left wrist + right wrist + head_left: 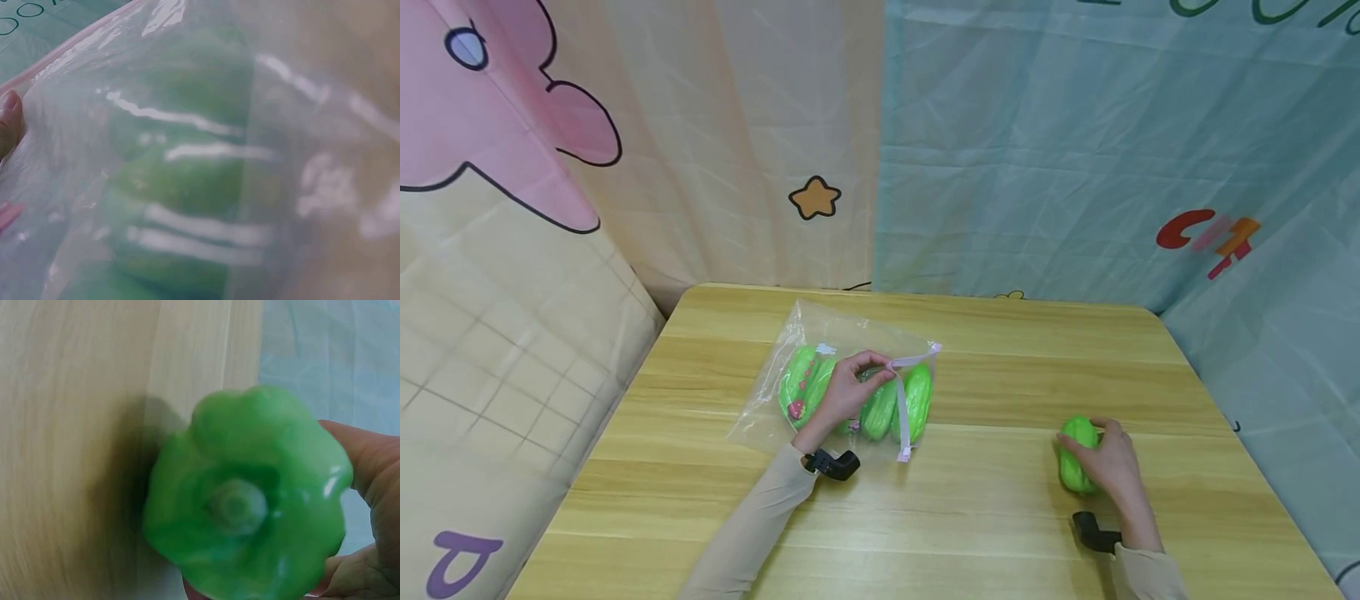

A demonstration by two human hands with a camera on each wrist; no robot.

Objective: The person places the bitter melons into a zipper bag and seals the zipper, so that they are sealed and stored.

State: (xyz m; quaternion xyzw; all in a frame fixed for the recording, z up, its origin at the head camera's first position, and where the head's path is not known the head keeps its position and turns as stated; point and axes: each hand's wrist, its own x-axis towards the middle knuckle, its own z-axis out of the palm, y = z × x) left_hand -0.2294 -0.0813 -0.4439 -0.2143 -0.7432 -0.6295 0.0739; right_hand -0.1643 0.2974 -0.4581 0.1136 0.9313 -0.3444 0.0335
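Note:
A clear zip bag [756, 417] with a pale lavender zip strip [903, 421] lies on the table, left of centre. Several long green vegetables [917, 400] show through its plastic, their exact kind hard to tell. My left hand [844, 392] reaches over the bag and pinches its open edge by the strip. In the left wrist view, the plastic [187, 134] blurs the green shapes behind it. Off to the right, my right hand [1116, 462] grips a green bell pepper [244, 494] between thumb and fingers. The pepper's stem end faces the right wrist camera.
The wooden table [985, 517] has rounded far corners. Printed cloth curtains [1037, 167] hang behind it and along both sides. A black wrist camera [838, 465] sits on the left wrist and another [1093, 533] on the right.

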